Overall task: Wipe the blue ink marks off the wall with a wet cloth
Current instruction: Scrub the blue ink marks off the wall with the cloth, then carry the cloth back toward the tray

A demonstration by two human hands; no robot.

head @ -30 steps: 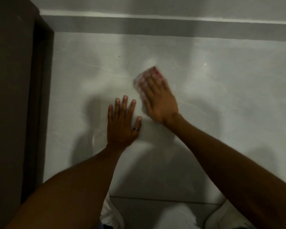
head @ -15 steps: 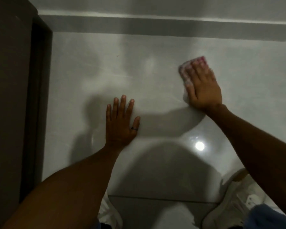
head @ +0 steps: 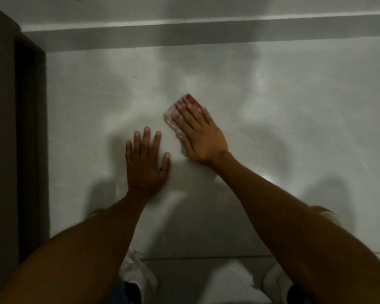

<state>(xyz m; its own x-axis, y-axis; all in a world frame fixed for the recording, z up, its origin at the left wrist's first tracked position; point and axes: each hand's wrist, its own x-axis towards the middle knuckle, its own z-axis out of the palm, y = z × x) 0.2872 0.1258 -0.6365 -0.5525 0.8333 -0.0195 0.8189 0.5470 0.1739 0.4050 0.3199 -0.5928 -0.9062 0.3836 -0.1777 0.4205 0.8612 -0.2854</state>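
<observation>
The right hand (head: 201, 137) presses a folded red-and-white checked cloth (head: 181, 110) flat against the glossy pale-grey wall (head: 294, 106), mid-panel; the left hand (head: 146, 163) braces open-palmed beside it. No ink shows; the unpinched cloth could slip out.

only one view is given, taken from a wide-angle camera worn on the person's head. it is aimed forward and steeply down along both outstretched forearms, which enter from the bottom corners. the pale glossy surface (head: 294, 106) is seen at close range and fills most of the frame. the left hand (head: 146, 165) and right hand (head: 199, 137) are placed near the centre. a dark door frame (head: 29, 150) is cut by the left edge, a grey band (head: 206, 32) is crossed near the top, and white shoes (head: 138, 275) are caught at the bottom edge. no second view is supplied, so no overlap can be stated.
</observation>
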